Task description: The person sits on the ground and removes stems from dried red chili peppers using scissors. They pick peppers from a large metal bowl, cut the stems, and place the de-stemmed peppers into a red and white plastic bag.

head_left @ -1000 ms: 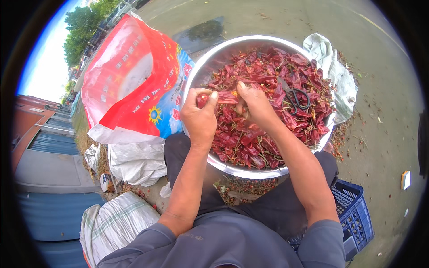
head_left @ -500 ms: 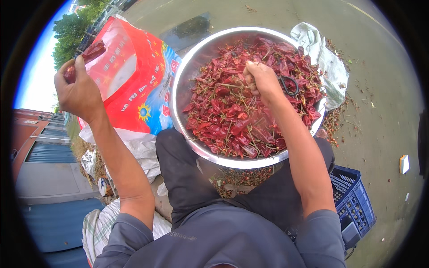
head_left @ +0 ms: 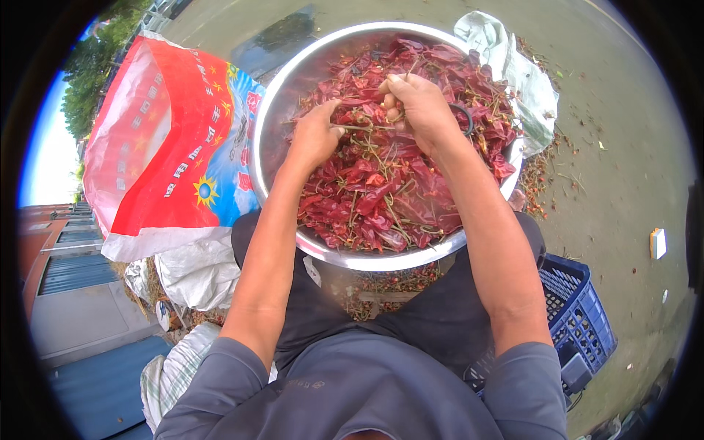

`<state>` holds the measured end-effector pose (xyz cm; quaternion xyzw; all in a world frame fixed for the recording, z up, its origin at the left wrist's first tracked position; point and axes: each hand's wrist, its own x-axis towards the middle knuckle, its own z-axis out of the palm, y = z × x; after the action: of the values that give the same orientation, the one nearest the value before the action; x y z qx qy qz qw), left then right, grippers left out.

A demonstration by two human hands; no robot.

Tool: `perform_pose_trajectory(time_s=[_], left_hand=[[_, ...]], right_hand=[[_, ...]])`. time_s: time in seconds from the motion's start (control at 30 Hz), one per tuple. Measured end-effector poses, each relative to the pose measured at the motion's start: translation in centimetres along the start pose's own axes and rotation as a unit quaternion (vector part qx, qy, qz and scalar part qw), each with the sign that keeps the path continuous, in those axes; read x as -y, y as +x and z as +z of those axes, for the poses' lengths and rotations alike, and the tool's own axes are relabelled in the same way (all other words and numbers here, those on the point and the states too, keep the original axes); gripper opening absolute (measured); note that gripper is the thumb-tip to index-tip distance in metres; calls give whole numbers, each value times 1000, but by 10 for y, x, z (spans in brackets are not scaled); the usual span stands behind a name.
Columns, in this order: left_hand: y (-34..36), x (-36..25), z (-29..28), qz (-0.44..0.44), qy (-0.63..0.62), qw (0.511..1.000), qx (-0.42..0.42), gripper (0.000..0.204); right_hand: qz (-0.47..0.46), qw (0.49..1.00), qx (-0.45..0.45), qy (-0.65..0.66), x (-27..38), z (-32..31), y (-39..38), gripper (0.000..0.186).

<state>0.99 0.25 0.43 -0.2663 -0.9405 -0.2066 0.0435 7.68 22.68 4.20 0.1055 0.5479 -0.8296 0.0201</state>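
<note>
A large steel basin (head_left: pixel 273 117) sits between my knees, full of dried red chilli peppers (head_left: pixel 389 191) with green stems. My left hand (head_left: pixel 315 136) is down in the peppers at the basin's left side, fingers pinched on a thin stem that runs across to the other hand. My right hand (head_left: pixel 418 106) is over the far middle of the pile, fingers curled around a pepper and its stem. Both forearms reach in from below.
A red, white and blue woven sack (head_left: pixel 169 154) stands open at my left. A blue plastic crate (head_left: pixel 579 315) is at my right hip. A crumpled pale bag (head_left: pixel 513 66) lies behind the basin. Stems and scraps litter the concrete ground (head_left: pixel 623 161).
My left hand was out over the red sack holding a pepper half a second ago; it has come back into the basin. My right hand stayed over the pile.
</note>
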Motion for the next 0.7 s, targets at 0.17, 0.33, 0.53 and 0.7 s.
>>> perform_pose_trajectory(time_s=[0.17,0.33,0.53,0.7], left_hand=[[-6,2,18,-72,-44,991,99,47],[-25,-19,-6,-162,-147,975,29,34],[-51,-36,-16,-183,-235,953,-54,28],[-51,-64,-30,-99,-165,981,-2,23]], right_hand=[[-8,999,1,-36,1,-6,4,21],[-53,972,-7,-229,-16,-14,21,52],[-107,899,107,-411,-30,6,11,68],[-195,907,122,-353,-38,16,1,46]])
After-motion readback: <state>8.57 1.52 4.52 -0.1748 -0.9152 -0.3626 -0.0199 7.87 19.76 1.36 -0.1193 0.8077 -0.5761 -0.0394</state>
